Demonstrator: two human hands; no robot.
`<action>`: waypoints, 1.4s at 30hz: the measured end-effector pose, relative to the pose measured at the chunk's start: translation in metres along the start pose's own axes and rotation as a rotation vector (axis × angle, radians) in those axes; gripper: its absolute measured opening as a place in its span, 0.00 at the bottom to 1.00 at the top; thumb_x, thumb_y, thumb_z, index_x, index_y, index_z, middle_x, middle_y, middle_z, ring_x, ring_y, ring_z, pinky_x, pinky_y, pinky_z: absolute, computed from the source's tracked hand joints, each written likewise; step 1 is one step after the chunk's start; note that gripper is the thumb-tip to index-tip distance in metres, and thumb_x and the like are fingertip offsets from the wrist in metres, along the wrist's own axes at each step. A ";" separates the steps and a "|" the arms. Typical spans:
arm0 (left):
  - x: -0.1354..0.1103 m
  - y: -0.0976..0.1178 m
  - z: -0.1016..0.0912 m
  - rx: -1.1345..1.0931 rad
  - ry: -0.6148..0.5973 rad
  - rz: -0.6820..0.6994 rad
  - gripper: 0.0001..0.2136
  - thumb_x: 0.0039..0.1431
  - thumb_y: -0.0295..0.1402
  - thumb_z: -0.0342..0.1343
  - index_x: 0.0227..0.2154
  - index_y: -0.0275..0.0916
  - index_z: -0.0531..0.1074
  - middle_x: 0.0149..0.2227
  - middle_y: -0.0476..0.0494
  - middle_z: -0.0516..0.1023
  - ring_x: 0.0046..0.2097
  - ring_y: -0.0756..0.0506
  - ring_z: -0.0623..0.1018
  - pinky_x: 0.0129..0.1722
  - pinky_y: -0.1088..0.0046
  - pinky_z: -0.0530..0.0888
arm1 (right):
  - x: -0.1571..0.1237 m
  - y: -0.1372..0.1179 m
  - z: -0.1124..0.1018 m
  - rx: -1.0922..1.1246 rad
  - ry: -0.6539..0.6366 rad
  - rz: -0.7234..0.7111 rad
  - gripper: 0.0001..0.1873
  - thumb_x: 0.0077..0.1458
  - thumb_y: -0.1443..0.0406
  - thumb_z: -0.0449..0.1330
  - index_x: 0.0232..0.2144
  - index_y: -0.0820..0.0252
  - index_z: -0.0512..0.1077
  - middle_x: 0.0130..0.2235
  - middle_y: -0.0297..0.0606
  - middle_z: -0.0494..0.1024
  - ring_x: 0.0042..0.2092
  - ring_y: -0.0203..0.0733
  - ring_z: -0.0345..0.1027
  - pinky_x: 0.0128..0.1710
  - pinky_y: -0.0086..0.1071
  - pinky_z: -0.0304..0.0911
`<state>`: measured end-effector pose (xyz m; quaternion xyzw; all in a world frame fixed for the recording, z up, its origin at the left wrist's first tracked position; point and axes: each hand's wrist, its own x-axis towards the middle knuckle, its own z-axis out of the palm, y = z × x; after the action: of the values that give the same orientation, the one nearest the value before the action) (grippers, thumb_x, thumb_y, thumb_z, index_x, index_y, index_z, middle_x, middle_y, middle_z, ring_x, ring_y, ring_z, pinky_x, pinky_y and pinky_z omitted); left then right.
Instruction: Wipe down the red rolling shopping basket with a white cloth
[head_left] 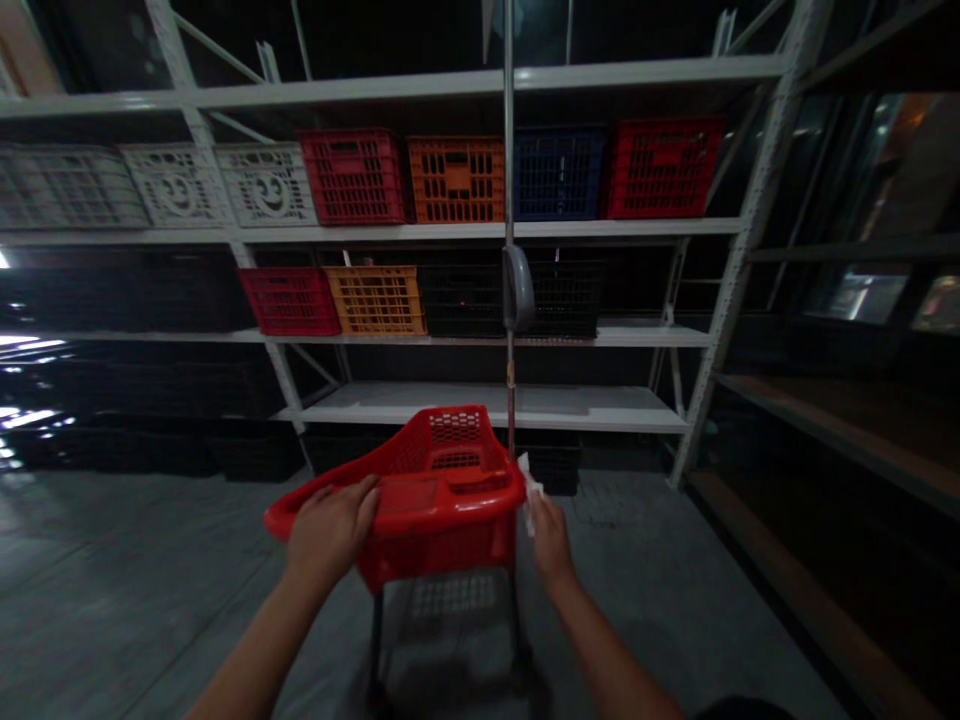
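Observation:
A red plastic shopping cart (457, 505) with perforated walls and dark legs stands in front of me. My left hand (330, 525) is closed over the left part of its near rim, fingers wrapped over the handle edge. At the cart's right edge, my right hand (550, 535) pinches a crumpled white tissue or cloth (531, 490). The white piece lies close against the cart's right corner; whether it presses on the plastic I cannot tell. Inside, the visible part of the basket shows only red mesh.
A thin metal pole (511, 380) with a grey fitting (518, 290) rises near the cart's right side. Behind stands a white metal rack (480, 232) holding several crates, among them an orange crate (456, 180) and a blue crate (559, 172). Dark shelving (840, 425) runs along the right.

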<state>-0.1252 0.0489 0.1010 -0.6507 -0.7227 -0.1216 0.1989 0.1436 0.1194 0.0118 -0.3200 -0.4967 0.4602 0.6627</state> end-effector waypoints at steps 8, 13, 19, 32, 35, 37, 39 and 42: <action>-0.015 0.030 -0.024 -0.062 0.370 0.042 0.19 0.59 0.37 0.39 0.46 0.34 0.67 0.56 0.34 0.63 0.57 0.40 0.61 0.59 0.51 0.48 | 0.041 -0.071 0.025 -0.016 -0.145 -0.261 0.28 0.58 0.50 0.42 0.48 0.63 0.67 0.49 0.41 0.71 0.53 0.46 0.61 0.54 0.41 0.55; -0.033 0.123 -0.023 -0.213 0.313 0.236 0.20 0.59 0.42 0.40 0.47 0.34 0.66 0.47 0.36 0.73 0.49 0.42 0.70 0.50 0.62 0.65 | 0.075 -0.075 0.071 -0.140 -0.413 -0.237 0.20 0.53 0.53 0.52 0.45 0.58 0.64 0.42 0.38 0.74 0.44 0.43 0.68 0.45 0.36 0.63; -0.039 0.139 -0.007 -0.088 0.218 0.183 0.17 0.60 0.41 0.40 0.31 0.38 0.71 0.26 0.44 0.77 0.29 0.44 0.76 0.32 0.67 0.68 | 0.029 -0.017 0.059 -0.032 -0.552 0.012 0.20 0.47 0.53 0.59 0.38 0.57 0.62 0.37 0.34 0.74 0.39 0.42 0.69 0.39 0.34 0.65; -0.047 0.112 -0.002 -0.047 0.376 0.297 0.11 0.58 0.38 0.46 0.32 0.41 0.73 0.21 0.48 0.75 0.24 0.49 0.73 0.28 0.73 0.66 | 0.097 -0.175 0.121 0.064 -0.599 -0.318 0.18 0.47 0.54 0.60 0.36 0.58 0.64 0.33 0.32 0.71 0.32 0.33 0.63 0.30 0.25 0.60; -0.043 0.101 0.003 -0.061 0.392 0.331 0.11 0.58 0.38 0.46 0.31 0.41 0.73 0.21 0.49 0.76 0.24 0.49 0.73 0.27 0.74 0.66 | 0.101 -0.177 0.127 0.119 -0.680 -0.297 0.19 0.45 0.54 0.61 0.34 0.59 0.64 0.31 0.31 0.70 0.30 0.32 0.62 0.29 0.24 0.60; -0.040 0.094 0.005 -0.073 0.394 0.345 0.11 0.58 0.38 0.46 0.30 0.42 0.73 0.21 0.50 0.75 0.23 0.49 0.73 0.27 0.74 0.66 | 0.094 -0.159 0.123 0.115 -0.674 -0.257 0.17 0.46 0.54 0.60 0.32 0.59 0.63 0.28 0.30 0.68 0.27 0.31 0.60 0.27 0.24 0.59; -0.038 0.088 0.005 -0.090 0.398 0.361 0.11 0.58 0.38 0.46 0.29 0.42 0.72 0.20 0.51 0.75 0.23 0.49 0.73 0.27 0.73 0.66 | 0.081 -0.132 0.116 0.066 -0.653 -0.225 0.16 0.48 0.54 0.58 0.32 0.59 0.61 0.27 0.29 0.67 0.26 0.31 0.59 0.26 0.24 0.58; -0.034 0.080 0.004 -0.120 0.395 0.371 0.11 0.58 0.37 0.46 0.28 0.41 0.72 0.20 0.51 0.75 0.23 0.49 0.73 0.28 0.73 0.67 | 0.055 -0.081 0.097 -0.099 -0.650 -0.199 0.11 0.50 0.59 0.56 0.34 0.58 0.61 0.29 0.31 0.68 0.28 0.34 0.61 0.28 0.26 0.60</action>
<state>-0.0445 0.0302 0.0757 -0.7463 -0.5298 -0.2499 0.3160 0.0792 0.1369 0.1325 -0.1384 -0.7324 0.4464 0.4952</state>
